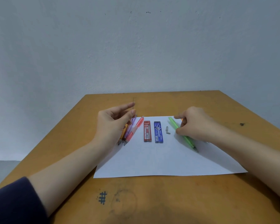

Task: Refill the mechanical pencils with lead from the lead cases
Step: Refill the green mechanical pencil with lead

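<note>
Left hand [115, 125]: raised over the left edge of the paper; thumb and index finger pinch a thin dark lead stick [133, 101], which stands upright.
Right hand [194, 125]: down on the right part of the paper; fingers and thumb curl round a translucent green mechanical pencil [189, 142].
Green pencil: lies slanted on the paper, tip toward the person, its middle hidden under the hand.
Other pencils: a translucent pink mechanical pencil [136, 127], a lilac mechanical pencil [130, 128] and an orange mechanical pencil [125, 128] lie side by side at the paper's left edge, tips toward the person, partly hidden behind the left hand.
Lead cases: a flat red plastic lead case [147, 131] and a flat blue plastic lead case [158, 132] lie side by side between the two hands, untouched.
Small parts: two small grey pieces [167, 128] just right of the blue case; what they are cannot be told.
Support: a white paper sheet [160, 159] on a brown wooden desk [152, 199] with an inked hash mark [102, 197].
Clothing: a dark blue sleeve [11, 202] on the left arm.
</note>
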